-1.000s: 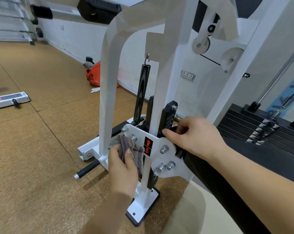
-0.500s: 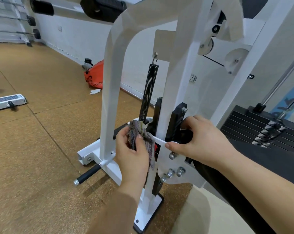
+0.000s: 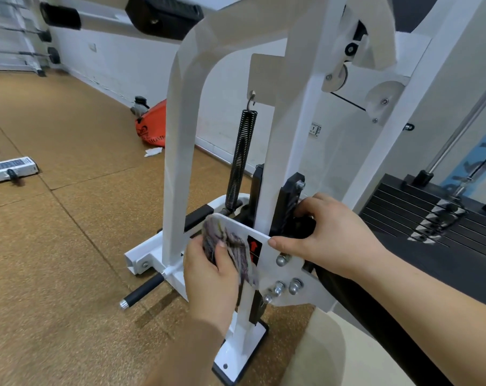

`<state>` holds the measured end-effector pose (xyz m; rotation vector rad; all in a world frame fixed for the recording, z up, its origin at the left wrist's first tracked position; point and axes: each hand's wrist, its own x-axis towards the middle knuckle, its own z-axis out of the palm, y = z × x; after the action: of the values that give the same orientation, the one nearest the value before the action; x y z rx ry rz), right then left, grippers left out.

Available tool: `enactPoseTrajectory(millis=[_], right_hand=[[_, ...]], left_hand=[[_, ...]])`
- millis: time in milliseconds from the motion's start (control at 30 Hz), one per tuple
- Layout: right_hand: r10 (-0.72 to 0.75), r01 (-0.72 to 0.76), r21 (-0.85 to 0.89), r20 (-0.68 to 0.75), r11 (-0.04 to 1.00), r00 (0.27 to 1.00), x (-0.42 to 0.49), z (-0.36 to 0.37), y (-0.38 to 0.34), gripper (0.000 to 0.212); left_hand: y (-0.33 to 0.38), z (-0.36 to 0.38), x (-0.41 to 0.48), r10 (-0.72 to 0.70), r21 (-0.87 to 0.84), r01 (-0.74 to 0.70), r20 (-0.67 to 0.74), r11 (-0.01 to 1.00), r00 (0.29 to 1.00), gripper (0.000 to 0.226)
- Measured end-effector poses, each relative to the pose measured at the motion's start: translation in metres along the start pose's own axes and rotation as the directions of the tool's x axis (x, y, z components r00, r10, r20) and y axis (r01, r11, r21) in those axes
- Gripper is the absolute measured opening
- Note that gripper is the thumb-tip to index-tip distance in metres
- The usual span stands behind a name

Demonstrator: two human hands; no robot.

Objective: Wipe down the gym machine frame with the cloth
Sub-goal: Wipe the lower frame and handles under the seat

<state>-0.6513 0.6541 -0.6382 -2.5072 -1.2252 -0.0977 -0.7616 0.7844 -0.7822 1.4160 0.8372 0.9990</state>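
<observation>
Against the white frame plate (image 3: 267,263), the left hand (image 3: 208,277) grips the cloth (image 3: 228,243); the right hand (image 3: 328,240) clasps the plate's top edge.

Brown cork-like floor (image 3: 55,260) meets a white wall (image 3: 119,65).

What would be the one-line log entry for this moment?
step: wiping | left hand: holds cloth against plate | right hand: grips plate's top edge | cloth: bunched, on plate's left part
</observation>
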Motion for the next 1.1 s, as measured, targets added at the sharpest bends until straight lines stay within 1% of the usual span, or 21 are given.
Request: enactPoseTrajectory(millis=[33, 100, 133, 200, 233, 267, 333, 367, 400, 500, 600, 667, 767, 800, 833, 867, 933, 967, 1000, 1033, 1100], right_hand=[[-0.008, 0.008, -0.012, -0.001, 1.0, 1.0, 0.0, 0.0, 0.0, 0.039], [-0.041, 0.041, -0.04, 0.0, 0.998, 0.999, 0.0, 0.003, 0.002, 0.032], [-0.062, 0.062, -0.049, -0.002, 0.997, 0.998, 0.001, 0.004, 0.004, 0.031], [-0.092, 0.092, -0.05, 0.016, 0.994, 0.996, 0.001, 0.008, 0.008, 0.035], [-0.096, 0.098, -0.052, 0.032, 0.994, 0.995, 0.002, 0.008, 0.007, 0.035], [-0.092, 0.094, -0.06, 0.045, 0.994, 0.995, 0.002, 0.008, 0.007, 0.035], [-0.075, 0.079, -0.076, 0.055, 0.994, 0.996, 0.003, 0.007, 0.007, 0.034], [-0.071, 0.074, -0.077, 0.048, 0.994, 0.996, 0.003, 0.007, 0.006, 0.034], [-0.062, 0.064, -0.074, 0.031, 0.995, 0.998, 0.003, 0.007, 0.006, 0.034], [-0.011, 0.008, -0.077, -0.027, 0.997, 1.0, 0.001, 0.009, 0.006, 0.04], [0.059, -0.068, -0.159, -0.061, 0.985, 0.996, 0.001, 0.006, 0.002, 0.053], [0.099, -0.113, -0.222, -0.073, 0.968, 0.992, -0.001, 0.004, -0.002, 0.059], [0.097, -0.12, -0.268, -0.097, 0.956, 0.991, -0.006, 0.0, -0.009, 0.062], [0.095, -0.112, -0.257, -0.076, 0.96, 0.993, -0.011, -0.002, -0.01, 0.06], [0.093, -0.094, -0.249, -0.015, 0.964, 0.996, -0.018, -0.005, -0.007, 0.059], [0.08, -0.053, -0.261, 0.094, 0.964, 0.992, -0.027, -0.009, -0.002, 0.063], [0.008, 0.084, -0.294, 0.299, 0.952, 0.954, -0.041, -0.017, 0.011, 0.08], [-0.017, 0.116, -0.273, 0.34, 0.955, 0.94, -0.046, -0.019, 0.017, 0.083], [-0.021, 0.108, -0.245, 0.336, 0.964, 0.942, -0.049, -0.021, 0.02, 0.081], [-0.026, 0.094, -0.219, 0.295, 0.971, 0.955, -0.05, -0.02, 0.024, 0.077], [-0.043, 0.092, -0.224, 0.218, 0.97, 0.975, -0.049, -0.017, 0.024, 0.077]], left_hand=[[-0.004, -0.003, -0.004, -0.014, 0.009, 0.014, 0.0, 1.0, 1.0, 0.017], [-0.012, -0.009, -0.006, -0.093, 0.002, 0.093, -0.031, 0.996, 0.995, 0.01], [-0.016, -0.013, -0.004, -0.152, -0.031, 0.15, -0.071, 0.988, 0.986, 0.009], [-0.021, -0.02, 0.005, -0.282, -0.166, 0.252, -0.187, 0.953, 0.941, 0.015], [-0.025, -0.023, 0.011, -0.292, -0.193, 0.251, -0.231, 0.949, 0.928, 0.017], [-0.027, -0.021, 0.015, -0.246, -0.16, 0.214, -0.222, 0.964, 0.943, 0.016], [-0.025, -0.007, 0.009, -0.122, -0.065, 0.117, -0.072, 0.991, 0.99, 0.014], [-0.026, 0.001, 0.004, -0.088, -0.054, 0.088, -0.003, 0.995, 0.996, 0.017], [-0.025, 0.008, -0.001, -0.086, -0.064, 0.088, 0.03, 0.994, 0.996, 0.02], [-0.023, 0.018, -0.001, -0.12, -0.092, 0.12, 0.004, 0.988, 0.993, 0.021], [-0.025, 0.021, -0.004, -0.093, -0.068, 0.091, -0.027, 0.994, 0.995, 0.017], [-0.024, 0.026, -0.018, -0.074, -0.029, 0.074, -0.002, 0.997, 0.997, 0.009], [-0.02, 0.027, -0.028, -0.058, -0.012, 0.059, 0.026, 0.998, 0.998, 0.007], [-0.019, 0.025, -0.026, -0.064, -0.01, 0.064, 0.024, 0.998, 0.998, 0.008], [-0.019, 0.022, -0.024, -0.065, -0.015, 0.065, 0.018, 0.998, 0.998, 0.01], [-0.019, 0.021, -0.02, -0.07, -0.022, 0.07, 0.006, 0.997, 0.998, 0.013], [-0.02, 0.025, -0.017, -0.09, -0.032, 0.09, -0.015, 0.995, 0.996, 0.014], [-0.019, 0.028, -0.02, -0.096, -0.034, 0.095, -0.022, 0.995, 0.995, 0.012], [-0.016, 0.031, -0.026, -0.09, -0.03, 0.089, -0.027, 0.996, 0.996, 0.01], [-0.014, 0.034, -0.033, -0.063, -0.024, 0.062, -0.027, 0.998, 0.998, 0.009], [-0.007, 0.038, -0.049, 0.033, -0.003, -0.033, 0.008, 0.999, 0.999, 0.011]])
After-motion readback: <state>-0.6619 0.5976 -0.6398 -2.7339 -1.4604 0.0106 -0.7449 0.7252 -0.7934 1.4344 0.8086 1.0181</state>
